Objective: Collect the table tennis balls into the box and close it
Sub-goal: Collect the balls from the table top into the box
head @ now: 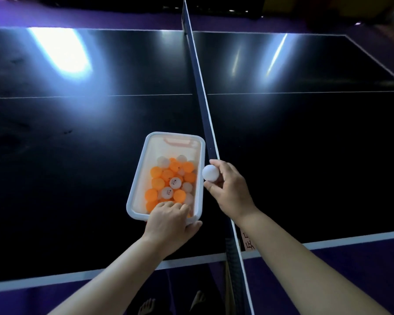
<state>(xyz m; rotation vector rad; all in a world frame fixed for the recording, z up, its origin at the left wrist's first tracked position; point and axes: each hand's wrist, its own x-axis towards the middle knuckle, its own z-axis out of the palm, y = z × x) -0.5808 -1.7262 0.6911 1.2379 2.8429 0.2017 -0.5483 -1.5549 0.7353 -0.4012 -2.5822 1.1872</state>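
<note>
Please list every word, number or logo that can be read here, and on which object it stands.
No text can be quoted with certainty.
White ball in the box: dark print, too blurred to read.
Second white ball beside it: same, unreadable.
Held ball: no print visible.
Pink tag by the net: large characters, cut off and blurred.

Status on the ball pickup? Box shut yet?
Done: many orange and white balls already lie in the box, which is open. In hand: the right hand holds a white ball just beside the rim; the left hand grips the box's near end. Left: drop that ball in, then close the box. No lid or other loose balls in view.
</note>
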